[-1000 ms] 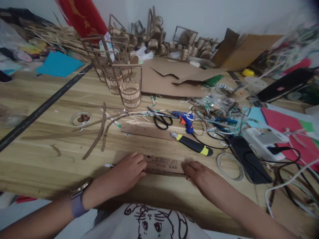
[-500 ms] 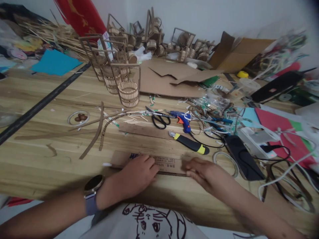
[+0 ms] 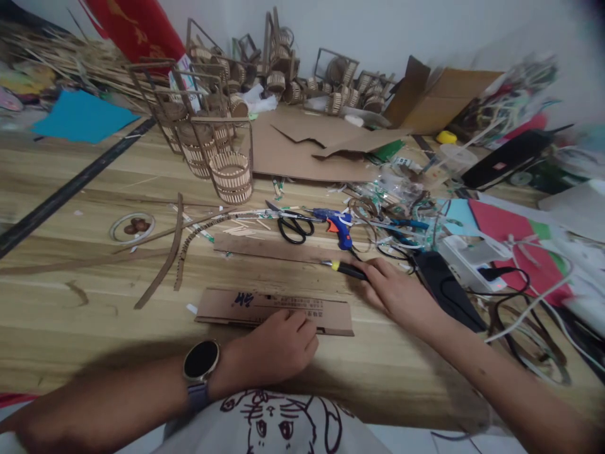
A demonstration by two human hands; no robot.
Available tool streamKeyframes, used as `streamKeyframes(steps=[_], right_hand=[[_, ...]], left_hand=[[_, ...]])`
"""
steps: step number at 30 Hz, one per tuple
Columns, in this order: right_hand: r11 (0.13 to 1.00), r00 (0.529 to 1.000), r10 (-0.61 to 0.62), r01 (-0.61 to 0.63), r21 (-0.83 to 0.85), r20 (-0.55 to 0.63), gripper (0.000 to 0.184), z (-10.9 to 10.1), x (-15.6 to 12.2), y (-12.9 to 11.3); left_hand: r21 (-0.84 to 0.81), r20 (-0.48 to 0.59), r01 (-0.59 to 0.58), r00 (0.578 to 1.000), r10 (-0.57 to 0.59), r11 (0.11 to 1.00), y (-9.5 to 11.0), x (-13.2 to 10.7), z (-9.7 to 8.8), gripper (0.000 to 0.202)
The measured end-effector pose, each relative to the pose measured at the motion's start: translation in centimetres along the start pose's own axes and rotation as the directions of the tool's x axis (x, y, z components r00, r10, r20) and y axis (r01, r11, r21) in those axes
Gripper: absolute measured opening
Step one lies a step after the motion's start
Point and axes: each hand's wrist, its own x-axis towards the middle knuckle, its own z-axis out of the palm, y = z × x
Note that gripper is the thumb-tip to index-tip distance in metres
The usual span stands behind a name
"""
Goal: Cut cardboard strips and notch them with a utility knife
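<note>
A long printed cardboard strip (image 3: 246, 307) lies flat near the front edge of the wooden table (image 3: 94, 328). My left hand (image 3: 276, 347), a watch on its wrist, rests on the strip's near edge with fingers curled down on it. My right hand (image 3: 399, 293) has reached right and forward and lies over the black and yellow utility knife (image 3: 343, 268), fingers closing round its handle. Only the knife's blade end shows past the fingers.
Beyond the knife lie black scissors (image 3: 290, 226), a blue glue gun (image 3: 338, 224), a second cardboard strip (image 3: 278, 249) and curved cardboard offcuts (image 3: 165, 252). Woven model baskets (image 3: 231, 176) and cardboard sheets (image 3: 302, 151) stand further back. Cables, a black device (image 3: 447, 290) and coloured paper crowd the right.
My right hand left the strip's right end and moved up and right onto the utility knife. My left hand slid right along the strip. The view shifted slightly left.
</note>
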Motion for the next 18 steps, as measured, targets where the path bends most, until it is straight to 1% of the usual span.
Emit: streamKeyframes(steps=[2, 4, 7, 10, 13, 16, 18], right_hand=[[0.998, 0.998, -0.019, 0.016, 0.057, 0.055, 0.036, -0.9, -1.6, 0.3], [0.991, 0.991, -0.069, 0.056, 0.121, 0.111, 0.034, -1.8, -3.0, 0.4], [0.979, 0.966, -0.133, 0.093, 0.183, 0.222, 0.034, -2.8, -4.2, -0.1], [0.974, 0.942, -0.155, 0.094, 0.208, 0.297, 0.034, -3.5, -4.3, -0.8], [0.976, 0.916, -0.17, 0.107, 0.187, 0.363, 0.032, -4.0, -4.0, -1.3], [0.98, 0.901, -0.18, 0.128, 0.155, 0.395, 0.031, -4.1, -3.8, -1.5], [0.98, 0.902, -0.188, 0.147, 0.135, 0.388, 0.032, -4.1, -3.8, -1.6]], left_hand=[[-0.009, -0.01, 0.0, 1.0, 0.0, 1.0, 0.1, -0.1, 0.1, 0.008], [-0.025, -0.008, 0.0, 1.0, -0.001, 1.0, 0.1, -0.1, 0.1, 0.008], [-0.044, -0.008, 0.019, 1.0, -0.019, 0.999, 0.1, -0.1, 0.1, 0.008], [-0.06, -0.001, 0.034, 0.999, -0.034, 0.998, 0.1, -0.1, 0.1, 0.008], [-0.071, 0.011, 0.042, 0.999, -0.042, 0.997, 0.1, -0.1, 0.1, 0.009], [-0.07, 0.02, 0.05, 0.999, -0.048, 0.996, 0.2, -0.1, 0.0, 0.009], [-0.062, 0.022, 0.051, 0.999, -0.049, 0.997, 0.2, 0.0, 0.1, 0.008]])
